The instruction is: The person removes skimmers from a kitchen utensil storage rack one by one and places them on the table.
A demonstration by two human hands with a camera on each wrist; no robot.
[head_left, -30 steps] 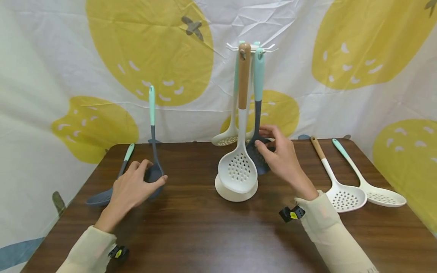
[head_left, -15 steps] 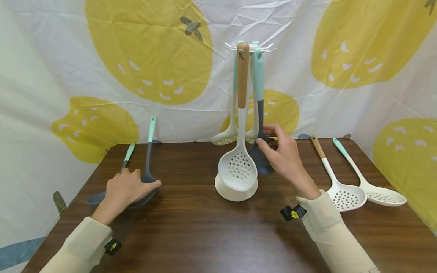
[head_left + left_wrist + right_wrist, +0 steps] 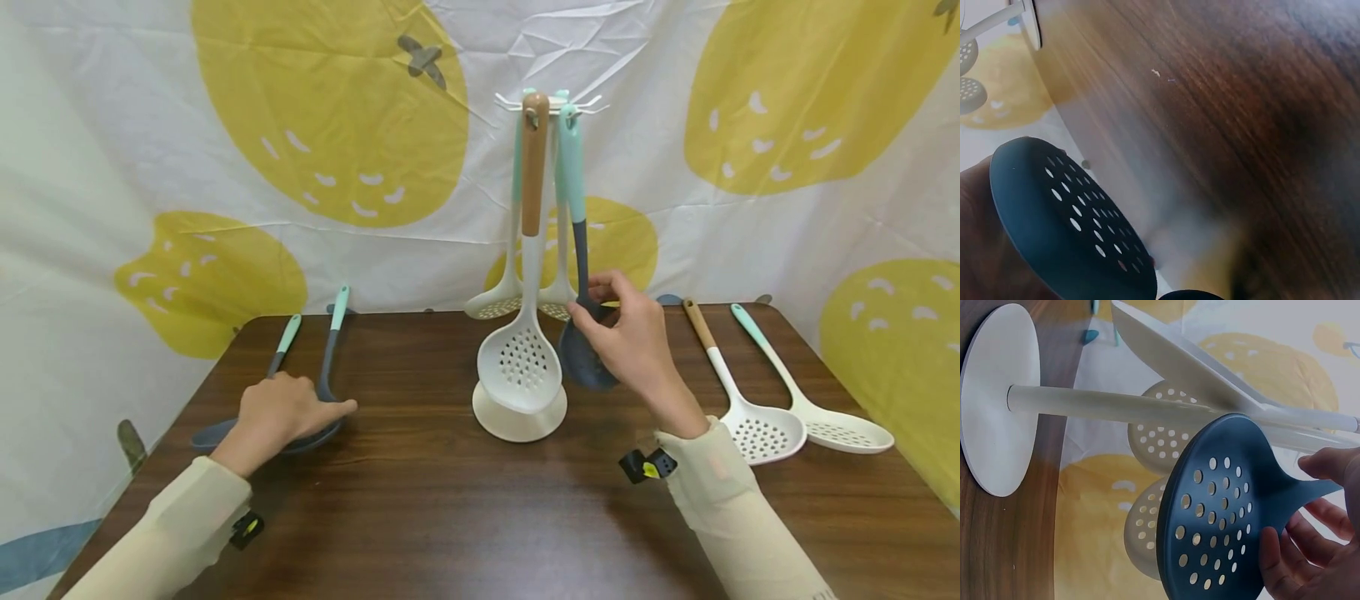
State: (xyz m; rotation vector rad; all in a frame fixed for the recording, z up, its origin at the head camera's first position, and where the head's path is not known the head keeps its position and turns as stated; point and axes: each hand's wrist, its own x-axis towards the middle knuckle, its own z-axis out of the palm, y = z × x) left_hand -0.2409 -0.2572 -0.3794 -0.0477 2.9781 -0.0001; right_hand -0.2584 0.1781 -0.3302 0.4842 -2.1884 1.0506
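On the left of the table, my left hand (image 3: pixel 281 412) holds a dark blue skimmer (image 3: pixel 330 358) by its bowl, thumb stretched to the right. Its mint handle leans back towards the far edge, and the hand covers most of the bowl. The perforated bowl of that skimmer (image 3: pixel 1072 219) fills the lower left of the left wrist view. Another dark blue skimmer (image 3: pixel 588 367) hangs by its mint handle from the white utensil rack (image 3: pixel 520 423). My right hand (image 3: pixel 630 333) pinches it at the neck, fingers behind, as the right wrist view shows.
A white skimmer with a brown handle (image 3: pixel 520 367) hangs at the rack's front, paler mint-handled ones behind. A dark utensil (image 3: pixel 213 433) lies left of my left hand. At right lie a white slotted turner (image 3: pixel 761 437) and a cream slotted spoon (image 3: pixel 843 433).
My left hand has moved left and down, and its skimmer's handle has dropped from upright to low. My right hand has drawn the hanging skimmer's bowl slightly to the right.
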